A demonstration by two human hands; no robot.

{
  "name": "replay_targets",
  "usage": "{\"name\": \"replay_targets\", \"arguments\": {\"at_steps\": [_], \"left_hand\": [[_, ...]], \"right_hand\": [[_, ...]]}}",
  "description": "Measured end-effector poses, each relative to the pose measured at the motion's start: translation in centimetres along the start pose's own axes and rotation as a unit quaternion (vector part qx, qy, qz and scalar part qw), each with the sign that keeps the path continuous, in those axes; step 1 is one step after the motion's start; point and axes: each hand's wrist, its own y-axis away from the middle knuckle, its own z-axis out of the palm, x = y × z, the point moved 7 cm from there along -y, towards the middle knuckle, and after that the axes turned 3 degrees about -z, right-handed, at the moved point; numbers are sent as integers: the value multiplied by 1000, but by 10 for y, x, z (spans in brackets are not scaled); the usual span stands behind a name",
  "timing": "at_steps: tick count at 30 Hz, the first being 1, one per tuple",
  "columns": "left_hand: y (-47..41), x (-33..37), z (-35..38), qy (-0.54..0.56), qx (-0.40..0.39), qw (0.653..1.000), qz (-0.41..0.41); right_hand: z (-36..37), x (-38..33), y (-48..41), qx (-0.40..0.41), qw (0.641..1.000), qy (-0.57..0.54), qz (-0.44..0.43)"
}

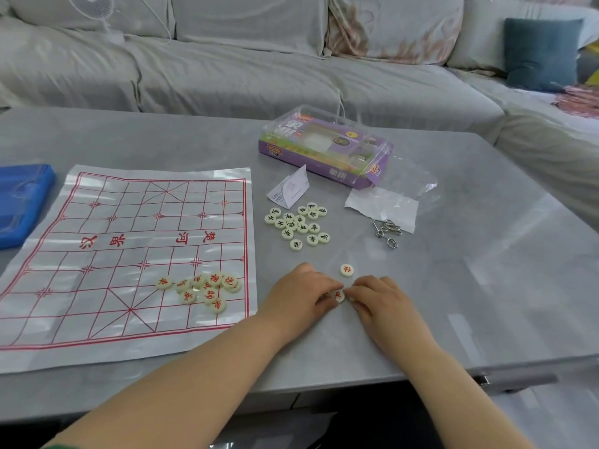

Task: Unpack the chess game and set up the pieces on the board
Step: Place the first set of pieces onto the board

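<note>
A plastic Chinese chess board sheet (129, 254) with red lines lies flat on the left of the grey table (453, 303). Several red-lettered round pieces (204, 288) sit clustered on its near right part. A group of black-lettered pieces (298, 225) lies on the table right of the sheet. My left hand (299, 294) and my right hand (382, 303) meet fingertip to fingertip over a red-lettered piece (338, 295) on the table, both touching it. One more red piece (346, 269) lies just beyond them.
The purple chess box (324, 147) in clear wrap stands at the back. A folded paper slip (288, 189), a clear plastic bag (385, 205) and a metal ring puzzle (387, 233) lie near it. A blue case (22, 202) sits at the left edge; a sofa behind.
</note>
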Motion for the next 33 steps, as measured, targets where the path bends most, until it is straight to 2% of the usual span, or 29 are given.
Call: {"name": "replay_targets", "arguments": {"at_steps": [2,5,7,8,12,15,18,22,27,33], "left_hand": [[1,5,-1,-14,-8,999,28],[3,3,-4,-33,47,998,35],[4,6,-5,-21,39,998,36],[6,7,-7,-11,32,999,23],[16,-11,-45,23,73,994,-75],[38,-39,-86,25,121,986,-113],[73,-77,-123,21,165,970,-176],[123,-118,-153,7,213,941,-262],[149,-135,-142,-8,179,937,-298],[144,-134,-132,-57,121,961,-241]], "right_hand": [[1,0,0,-2,1000,3,10],[3,-1,0,-9,1000,11,9],[3,-1,0,-12,1000,12,16],[3,-2,0,-13,1000,6,20],[3,-18,-13,-10,1000,-16,3],[6,-43,-35,-5,999,-41,-8],[10,-81,-57,-20,994,-106,-12],[19,-135,-81,-79,974,-210,-21],[37,-170,-86,-142,964,-219,-50],[37,-164,-86,-149,967,-208,-8]]}}
